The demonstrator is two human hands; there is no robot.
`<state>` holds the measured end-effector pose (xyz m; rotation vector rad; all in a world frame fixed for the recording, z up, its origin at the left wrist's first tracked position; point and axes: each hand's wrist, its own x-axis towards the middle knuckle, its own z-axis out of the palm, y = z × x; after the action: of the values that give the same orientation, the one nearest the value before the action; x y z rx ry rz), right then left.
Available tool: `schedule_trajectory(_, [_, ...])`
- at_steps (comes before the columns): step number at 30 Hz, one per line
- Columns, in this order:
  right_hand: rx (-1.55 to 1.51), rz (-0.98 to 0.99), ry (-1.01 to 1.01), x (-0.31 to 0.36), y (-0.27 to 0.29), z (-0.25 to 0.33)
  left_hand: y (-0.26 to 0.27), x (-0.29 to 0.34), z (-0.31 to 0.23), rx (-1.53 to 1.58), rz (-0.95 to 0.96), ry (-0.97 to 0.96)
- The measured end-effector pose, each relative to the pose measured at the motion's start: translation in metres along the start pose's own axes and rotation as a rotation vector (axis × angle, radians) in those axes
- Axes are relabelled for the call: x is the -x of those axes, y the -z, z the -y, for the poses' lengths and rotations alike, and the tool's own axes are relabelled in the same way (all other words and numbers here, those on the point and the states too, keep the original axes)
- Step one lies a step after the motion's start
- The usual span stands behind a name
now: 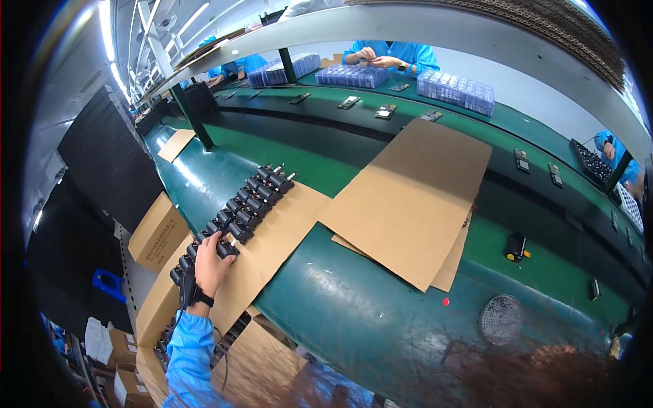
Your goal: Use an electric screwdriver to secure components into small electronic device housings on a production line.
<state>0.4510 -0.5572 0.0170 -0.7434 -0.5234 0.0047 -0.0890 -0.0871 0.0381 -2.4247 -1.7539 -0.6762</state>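
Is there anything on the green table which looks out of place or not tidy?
Yes, slightly. One black-and-yellow part lies apart, far right of the rows of black parts. A small red thing lies loose near the cardboard sheets, whose edges do not line up.

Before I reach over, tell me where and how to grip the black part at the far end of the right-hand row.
Probably best: grip the black part by its rounded body, coming from above and right: neighbouring parts crowd its left and near sides, while bare cardboard lies right. Avoid the pale tip.
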Motion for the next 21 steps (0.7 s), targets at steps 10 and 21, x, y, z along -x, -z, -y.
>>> schedule_trajectory(10, [-0.057,-0.08,-0.034,0.003,0.005,0.002,-0.013,-0.017,-0.087,-0.105,-0.069,-0.159])
schedule_trajectory(21, [0.253,0.086,-0.413,0.008,-0.015,0.001,-0.059,0.008,-0.504,0.554,0.244,-1.233])
